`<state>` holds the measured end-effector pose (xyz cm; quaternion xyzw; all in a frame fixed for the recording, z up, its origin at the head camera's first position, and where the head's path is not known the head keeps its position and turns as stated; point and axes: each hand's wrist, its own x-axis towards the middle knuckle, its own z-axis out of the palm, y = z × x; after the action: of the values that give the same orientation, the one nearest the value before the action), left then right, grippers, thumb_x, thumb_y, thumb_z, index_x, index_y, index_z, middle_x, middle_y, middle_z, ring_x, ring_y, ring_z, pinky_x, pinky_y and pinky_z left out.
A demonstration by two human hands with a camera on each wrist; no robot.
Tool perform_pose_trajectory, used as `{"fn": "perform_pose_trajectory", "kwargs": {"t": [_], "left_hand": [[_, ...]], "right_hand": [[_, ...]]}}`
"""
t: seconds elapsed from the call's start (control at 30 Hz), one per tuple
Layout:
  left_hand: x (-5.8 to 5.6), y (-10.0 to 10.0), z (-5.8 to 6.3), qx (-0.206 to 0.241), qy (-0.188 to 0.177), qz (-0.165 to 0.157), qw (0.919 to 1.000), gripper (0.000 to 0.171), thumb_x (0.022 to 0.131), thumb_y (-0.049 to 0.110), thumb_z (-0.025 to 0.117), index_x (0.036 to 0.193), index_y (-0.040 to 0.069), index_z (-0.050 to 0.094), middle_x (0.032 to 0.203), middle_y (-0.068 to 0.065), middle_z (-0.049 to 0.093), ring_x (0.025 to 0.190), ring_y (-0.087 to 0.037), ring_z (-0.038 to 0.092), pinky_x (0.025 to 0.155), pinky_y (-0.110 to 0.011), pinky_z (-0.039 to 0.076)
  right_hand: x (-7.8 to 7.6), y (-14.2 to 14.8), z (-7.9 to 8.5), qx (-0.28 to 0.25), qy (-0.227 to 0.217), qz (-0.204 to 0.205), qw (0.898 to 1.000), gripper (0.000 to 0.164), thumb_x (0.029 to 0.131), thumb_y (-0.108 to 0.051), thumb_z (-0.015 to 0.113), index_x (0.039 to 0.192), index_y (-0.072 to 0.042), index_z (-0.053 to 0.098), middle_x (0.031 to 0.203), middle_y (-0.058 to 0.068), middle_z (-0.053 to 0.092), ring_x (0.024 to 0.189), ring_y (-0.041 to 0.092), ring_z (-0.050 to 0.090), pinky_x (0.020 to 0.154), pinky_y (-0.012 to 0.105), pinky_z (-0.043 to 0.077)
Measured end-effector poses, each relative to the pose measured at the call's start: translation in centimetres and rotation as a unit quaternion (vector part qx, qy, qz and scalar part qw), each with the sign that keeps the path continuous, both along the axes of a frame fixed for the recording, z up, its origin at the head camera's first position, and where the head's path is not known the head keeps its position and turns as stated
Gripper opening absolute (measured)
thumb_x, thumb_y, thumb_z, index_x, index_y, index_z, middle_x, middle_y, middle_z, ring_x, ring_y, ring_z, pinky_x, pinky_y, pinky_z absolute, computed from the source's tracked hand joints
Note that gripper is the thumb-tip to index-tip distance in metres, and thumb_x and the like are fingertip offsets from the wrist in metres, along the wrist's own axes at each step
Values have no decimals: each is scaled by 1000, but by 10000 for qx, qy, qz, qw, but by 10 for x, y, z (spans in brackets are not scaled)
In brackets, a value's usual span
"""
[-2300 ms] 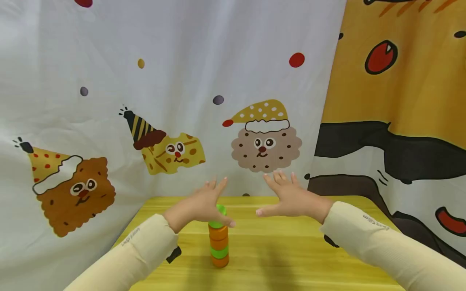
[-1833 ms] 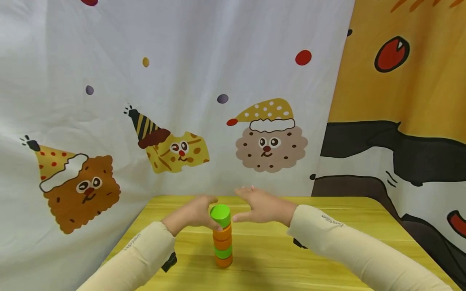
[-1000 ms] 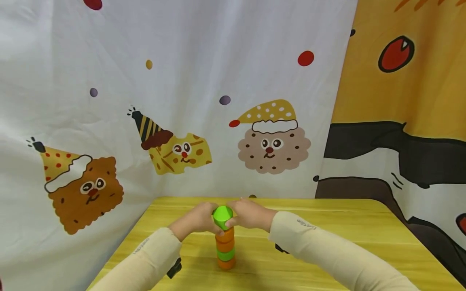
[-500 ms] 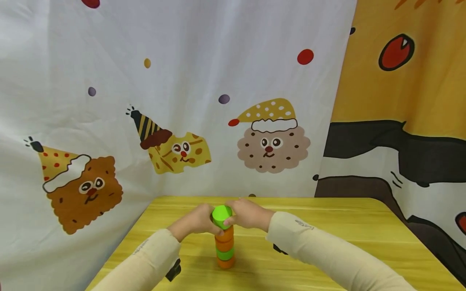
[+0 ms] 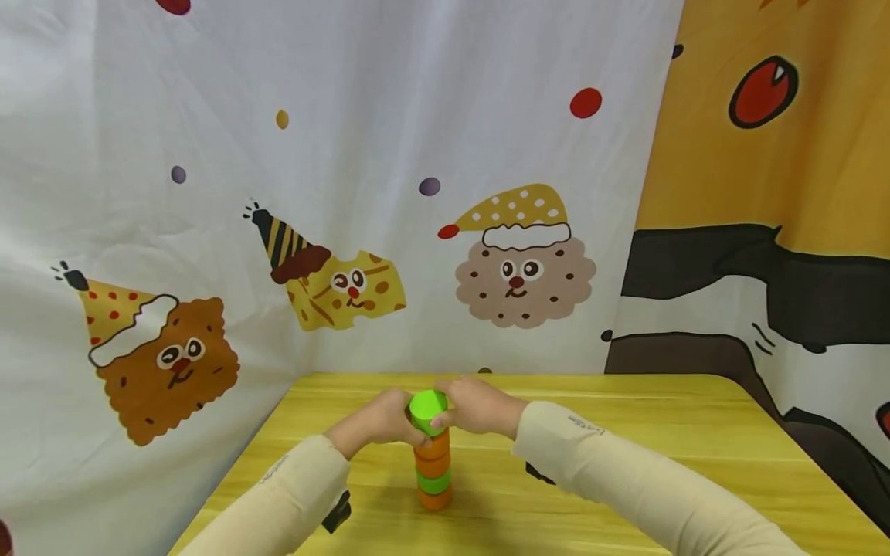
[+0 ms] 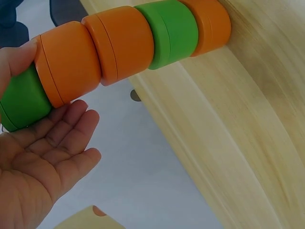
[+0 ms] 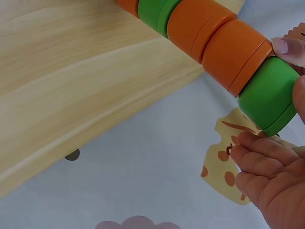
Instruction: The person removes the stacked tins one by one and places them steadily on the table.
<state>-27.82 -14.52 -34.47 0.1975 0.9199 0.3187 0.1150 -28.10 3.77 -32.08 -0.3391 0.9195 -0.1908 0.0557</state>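
A slim tower [image 5: 433, 457] of five smooth, round-edged cylindrical blocks stands on the glossy yellow wood-grain worktop [image 5: 598, 463], near the middle of the head view. From the base up the colours run orange, green, orange, orange, green. The surfaces have a soft sheen, and a thin seam circles each block close to its upper rim. The bright green top block [image 5: 428, 408] shows a flat, round upper face.

The tower's long axis is close to vertical, the orange end down on the worktop and the green end pointing up. In both wrist views it runs slantwise across the picture, its upper end at the hands, and the blocks line up almost straight.

The left hand [image 5: 384, 417] has its grip pinching the upper end, the thumb at the joint between the top block and the orange one below, the fingers reaching behind. The right hand [image 5: 478, 405] has its grip pinching the top block, thumb on the near side, fingers on the far side. Behind the worktop hangs a white cloth [image 5: 354, 147] printed with cartoon biscuits and cheese.
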Motion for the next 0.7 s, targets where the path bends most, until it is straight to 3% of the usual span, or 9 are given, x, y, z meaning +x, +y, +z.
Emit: {"fn": "perform_pose_trajectory", "kwargs": {"t": [0.3, 0.53, 0.7], "left_hand": [[0, 4, 2, -237, 47, 69, 9997, 25, 69, 17, 80, 83, 6, 64, 70, 1, 57, 61, -12, 48, 53, -25, 41], [0, 3, 2, -308, 32, 219, 9993, 25, 69, 18, 80, 80, 3, 64, 71, 0, 60, 62, -12, 51, 54, -25, 45], [1, 1, 1, -275, 13, 275, 9992, 25, 69, 17, 80, 79, 3, 63, 69, -1, 58, 62, -12, 49, 54, -25, 43]], "right_hand": [[-3, 10, 5, -168, -52, -170, 9997, 43, 83, -31, 68, 116, -5, 57, 86, -3, 61, 74, 11, 52, 69, 28, 45], [-8, 22, 10, -345, 87, -335, 9988, 32, 82, -27, 70, 102, -6, 58, 82, 0, 56, 73, 15, 50, 69, 31, 45], [-8, 32, 8, -408, 60, -510, 9978, 31, 82, -25, 70, 103, -5, 57, 84, 0, 57, 75, 15, 50, 69, 31, 45]]}}
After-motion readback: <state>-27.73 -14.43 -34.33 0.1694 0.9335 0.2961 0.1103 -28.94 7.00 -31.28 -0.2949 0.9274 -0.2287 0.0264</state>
